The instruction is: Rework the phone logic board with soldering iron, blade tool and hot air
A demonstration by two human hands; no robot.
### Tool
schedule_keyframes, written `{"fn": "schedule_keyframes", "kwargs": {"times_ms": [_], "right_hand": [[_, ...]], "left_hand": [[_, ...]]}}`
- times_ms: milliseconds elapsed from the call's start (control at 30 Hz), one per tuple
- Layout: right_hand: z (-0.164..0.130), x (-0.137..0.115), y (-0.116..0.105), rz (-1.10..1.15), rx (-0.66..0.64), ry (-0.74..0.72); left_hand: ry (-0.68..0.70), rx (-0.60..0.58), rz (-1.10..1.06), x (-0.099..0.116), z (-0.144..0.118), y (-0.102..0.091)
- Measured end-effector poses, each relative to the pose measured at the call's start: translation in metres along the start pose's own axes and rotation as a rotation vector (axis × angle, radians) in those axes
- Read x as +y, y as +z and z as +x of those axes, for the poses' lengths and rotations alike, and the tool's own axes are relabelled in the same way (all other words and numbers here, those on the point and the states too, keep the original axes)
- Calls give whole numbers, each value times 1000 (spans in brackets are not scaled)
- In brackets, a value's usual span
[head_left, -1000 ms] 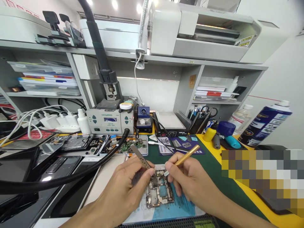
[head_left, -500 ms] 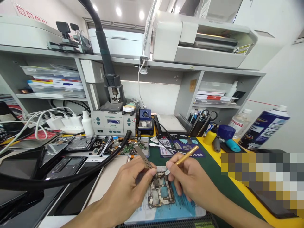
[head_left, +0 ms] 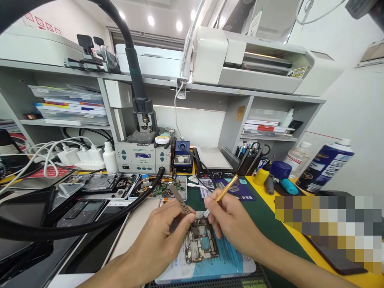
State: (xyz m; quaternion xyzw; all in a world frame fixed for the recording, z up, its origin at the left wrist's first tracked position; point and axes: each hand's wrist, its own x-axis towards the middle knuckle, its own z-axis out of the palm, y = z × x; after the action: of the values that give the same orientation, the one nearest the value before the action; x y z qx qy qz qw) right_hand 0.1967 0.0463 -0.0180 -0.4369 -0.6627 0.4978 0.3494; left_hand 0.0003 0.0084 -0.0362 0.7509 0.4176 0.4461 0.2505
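Observation:
My left hand (head_left: 168,236) is closed around metal tweezers (head_left: 179,198) with holes along the shank, tilted over the circuit board. My right hand (head_left: 229,218) grips a slim gold-handled tool (head_left: 227,188) like a pen, its pale, flat tip (head_left: 207,213) at the board's far edge. Whether that tip touches the board I cannot tell. Below both hands lies the phone circuit board (head_left: 201,243), flat on a blue and white pad (head_left: 228,264). My left fingers hide the tweezers' points.
Phones (head_left: 90,236) and a tray of small parts (head_left: 168,188) lie to the left. A black hose (head_left: 126,216) curves across them from the rework station (head_left: 141,158). Behind stand a hot plate (head_left: 214,162) and a pen holder (head_left: 247,164); a spray can (head_left: 325,164) stands right.
My right hand and the gold-handled tool have shifted slightly left, and the tool's tip has moved up from the board's upper part to its far edge. The camera view has tilted slightly.

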Motion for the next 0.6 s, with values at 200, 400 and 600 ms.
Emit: {"fn": "schedule_keyframes", "kwargs": {"times_ms": [200, 400, 600], "right_hand": [[-1, 4, 0, 33, 4, 0], [0, 4, 1, 7, -3, -10], [0, 4, 1, -27, -4, -21]], "left_hand": [[-61, 38, 36, -4, -1, 1], [-108, 52, 75, -7, 0, 4], [-75, 44, 36, -6, 1, 5]]}}
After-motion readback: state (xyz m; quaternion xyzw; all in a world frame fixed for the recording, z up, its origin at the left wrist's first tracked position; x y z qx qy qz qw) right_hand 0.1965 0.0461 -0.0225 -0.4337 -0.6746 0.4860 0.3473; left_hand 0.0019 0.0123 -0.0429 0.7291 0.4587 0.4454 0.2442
